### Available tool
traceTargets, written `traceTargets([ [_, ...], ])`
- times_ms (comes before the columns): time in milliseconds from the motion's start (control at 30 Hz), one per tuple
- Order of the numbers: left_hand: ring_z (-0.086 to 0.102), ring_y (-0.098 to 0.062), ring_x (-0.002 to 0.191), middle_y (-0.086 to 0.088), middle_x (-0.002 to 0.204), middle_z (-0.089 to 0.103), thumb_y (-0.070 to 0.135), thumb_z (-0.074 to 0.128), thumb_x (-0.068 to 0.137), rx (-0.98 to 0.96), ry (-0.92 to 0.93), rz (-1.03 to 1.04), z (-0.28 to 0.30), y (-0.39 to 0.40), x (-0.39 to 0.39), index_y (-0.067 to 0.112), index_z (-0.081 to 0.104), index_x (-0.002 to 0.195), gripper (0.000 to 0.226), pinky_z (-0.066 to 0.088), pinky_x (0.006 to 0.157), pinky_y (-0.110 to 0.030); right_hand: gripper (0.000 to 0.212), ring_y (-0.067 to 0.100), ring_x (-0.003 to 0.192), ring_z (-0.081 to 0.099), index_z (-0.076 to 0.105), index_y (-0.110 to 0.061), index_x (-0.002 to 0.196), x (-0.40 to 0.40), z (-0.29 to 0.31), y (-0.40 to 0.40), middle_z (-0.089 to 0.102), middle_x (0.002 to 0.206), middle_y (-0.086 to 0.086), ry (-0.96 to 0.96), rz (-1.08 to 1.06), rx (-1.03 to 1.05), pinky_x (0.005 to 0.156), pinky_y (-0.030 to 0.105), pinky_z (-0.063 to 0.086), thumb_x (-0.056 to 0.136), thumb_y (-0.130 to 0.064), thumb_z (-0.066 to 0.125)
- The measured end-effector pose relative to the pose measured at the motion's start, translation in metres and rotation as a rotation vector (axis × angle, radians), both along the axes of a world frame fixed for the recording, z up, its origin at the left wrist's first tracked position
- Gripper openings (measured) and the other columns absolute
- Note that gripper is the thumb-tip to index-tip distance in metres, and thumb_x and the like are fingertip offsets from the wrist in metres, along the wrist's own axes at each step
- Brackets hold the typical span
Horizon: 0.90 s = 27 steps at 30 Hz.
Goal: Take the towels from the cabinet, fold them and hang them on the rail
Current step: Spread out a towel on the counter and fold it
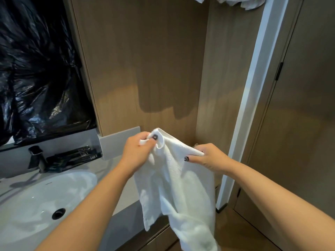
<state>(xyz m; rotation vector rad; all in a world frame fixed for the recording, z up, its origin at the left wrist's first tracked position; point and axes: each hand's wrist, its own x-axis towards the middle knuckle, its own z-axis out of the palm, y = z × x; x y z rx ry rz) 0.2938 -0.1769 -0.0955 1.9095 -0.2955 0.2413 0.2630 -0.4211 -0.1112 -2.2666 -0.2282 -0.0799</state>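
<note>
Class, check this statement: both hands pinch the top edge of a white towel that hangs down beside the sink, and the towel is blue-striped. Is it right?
One detail is wrong. The head view shows the towel is plain white, without blue stripes. The rest holds: the left hand and right hand pinch its top edge, and it hangs down beside the sink.

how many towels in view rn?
2, maybe more. One white towel hangs in front of the person, left hand and right hand each pinching its top edge. More white cloth shows at the top edge, cropped, so its count is unclear.
</note>
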Motion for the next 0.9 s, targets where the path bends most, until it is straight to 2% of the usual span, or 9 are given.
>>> traceTargets([
  [67, 0.046, -0.010, 0.055, 0.002, 0.063, 0.055, 0.016, 0.058, 0.090, 0.012, 0.026, 0.099, -0.001, 0.020, 0.006, 0.011, 0.068, 0.076, 0.018, 0.035, 0.051, -0.023, 0.041, 0.008, 0.056, 0.040, 0.055, -0.007, 0.065, 0.003, -0.002, -0.010, 0.048, 0.064, 0.000, -0.013, -0.053, -0.075, 0.055, 0.024, 0.031, 0.087, -0.036, 0.072],
  [200, 0.058, -0.020, 0.071, 0.003, 0.075, 0.066, 0.021, 0.062, 0.089, 0.244, 0.011, 0.179, -0.006, 0.046, 0.000, 0.025, 0.067, 0.086, 0.007, 0.041, 0.057, -0.027, 0.036, 0.008, 0.057, 0.042, 0.060, -0.009, 0.070, 0.006, 0.005, -0.007, 0.054, 0.064, 0.002, -0.164, -0.046, -0.236, 0.054, 0.024, 0.029, 0.089, -0.038, 0.068],
  [300, 0.062, -0.013, 0.085, 0.010, 0.100, 0.067, 0.022, 0.069, 0.082, 0.407, -0.017, 0.024, 0.003, 0.047, -0.010, 0.044, 0.056, 0.123, 0.048, 0.045, 0.068, -0.021, 0.032, 0.012, 0.057, 0.039, 0.062, -0.012, 0.073, 0.006, 0.017, 0.009, 0.053, 0.062, 0.000, -0.270, 0.026, -0.287, 0.054, 0.030, 0.030, 0.086, -0.039, 0.071],
  [400, 0.053, -0.009, 0.109, 0.016, 0.121, 0.056, 0.033, 0.074, 0.081, 0.629, -0.055, -0.150, 0.013, 0.034, -0.018, 0.045, 0.038, 0.146, 0.075, 0.040, 0.086, -0.020, 0.024, 0.014, 0.058, 0.044, 0.063, -0.020, 0.071, 0.004, 0.035, 0.034, 0.051, 0.058, -0.009, -0.383, 0.135, -0.407, 0.055, 0.034, 0.035, 0.085, -0.036, 0.073],
  [467, 0.055, -0.008, 0.109, 0.021, 0.121, 0.060, 0.034, 0.071, 0.084, 0.656, -0.068, -0.207, 0.011, 0.021, -0.021, 0.044, 0.051, 0.137, 0.057, 0.043, 0.089, -0.022, 0.020, 0.014, 0.063, 0.048, 0.066, -0.021, 0.075, 0.000, 0.046, 0.051, 0.052, 0.061, -0.012, -0.413, 0.192, -0.501, 0.057, 0.033, 0.039, 0.086, -0.036, 0.072],
  [567, 0.061, -0.014, 0.088, 0.011, 0.093, 0.071, 0.030, 0.063, 0.086, 0.653, -0.076, -0.194, -0.004, 0.014, -0.019, 0.030, 0.071, 0.097, 0.014, 0.051, 0.081, -0.038, 0.014, 0.016, 0.075, 0.055, 0.069, -0.022, 0.083, -0.001, 0.052, 0.062, 0.065, 0.076, -0.007, -0.382, 0.225, -0.561, 0.064, 0.036, 0.048, 0.086, -0.035, 0.071],
  [667, 0.062, -0.013, 0.081, 0.007, 0.082, 0.070, 0.032, 0.052, 0.078, 0.562, -0.058, -0.186, -0.011, 0.014, -0.021, 0.025, 0.069, 0.085, 0.020, 0.051, 0.076, -0.042, 0.016, 0.012, 0.069, 0.053, 0.070, -0.021, 0.079, 0.001, 0.043, 0.057, 0.065, 0.072, -0.006, -0.327, 0.235, -0.474, 0.059, 0.030, 0.043, 0.082, -0.036, 0.076],
  [767, 0.060, -0.011, 0.077, 0.011, 0.075, 0.066, 0.036, 0.044, 0.074, 0.467, -0.087, -0.089, -0.007, 0.019, -0.021, 0.035, 0.063, 0.075, 0.019, 0.050, 0.071, -0.034, 0.025, 0.011, 0.063, 0.046, 0.068, -0.012, 0.077, 0.008, 0.027, 0.045, 0.060, 0.067, -0.001, -0.271, 0.217, -0.456, 0.056, 0.026, 0.035, 0.081, -0.034, 0.078],
  [900, 0.056, -0.013, 0.071, 0.010, 0.070, 0.063, 0.034, 0.051, 0.085, 0.375, -0.108, 0.090, -0.014, 0.044, -0.021, 0.033, 0.060, 0.073, 0.015, 0.042, 0.062, -0.030, 0.006, 0.010, 0.079, 0.060, 0.076, -0.020, 0.089, 0.018, 0.010, 0.007, 0.069, 0.084, -0.006, -0.178, 0.112, -0.401, 0.072, 0.033, 0.053, 0.089, -0.023, 0.071],
])
